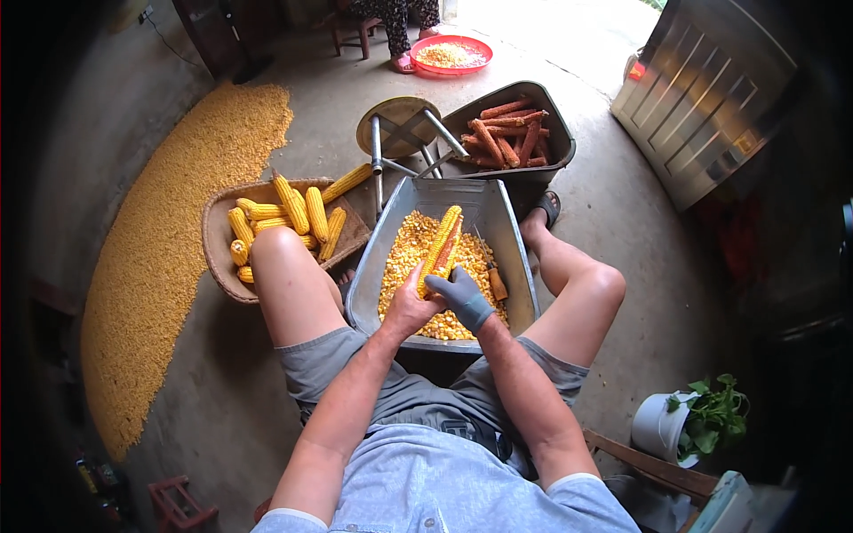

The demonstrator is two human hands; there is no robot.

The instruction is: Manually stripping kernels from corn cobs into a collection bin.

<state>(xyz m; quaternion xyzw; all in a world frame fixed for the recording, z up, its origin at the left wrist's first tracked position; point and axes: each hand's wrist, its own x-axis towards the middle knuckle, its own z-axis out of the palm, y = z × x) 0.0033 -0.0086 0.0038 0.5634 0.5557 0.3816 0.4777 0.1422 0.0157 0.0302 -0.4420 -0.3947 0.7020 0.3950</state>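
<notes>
Centrally, just below the middle of the frame, both hands meet on one corn cob [442, 245] held slanting over a grey metal trough [514, 258]. The left hand [408, 308], bare, is clenched around the cob's lower end. The right hand [462, 296], in a grey glove, is closed on the cob just beside it, its fingers wrapped over the lower part. The cob is still yellow with kernels along most of its length, with a reddish stripped strip showing on one side. Loose kernels [404, 258] fill the trough bed beneath it, and a tool with a brown handle [496, 282] lies on them to the right of the hands.

Left of the trough, behind the person's left knee, a woven basket [216, 235] holds whole yellow cobs. Above the trough, a second grey tub [557, 133] carries bare reddish cobs, next to an overturned stool [400, 129]. A wide spread of kernels [169, 240] lies on the floor along the left of the frame. At the top, a red basin [451, 55] holds more kernels. Lower right stands a white bucket [659, 426] with green leaves.
</notes>
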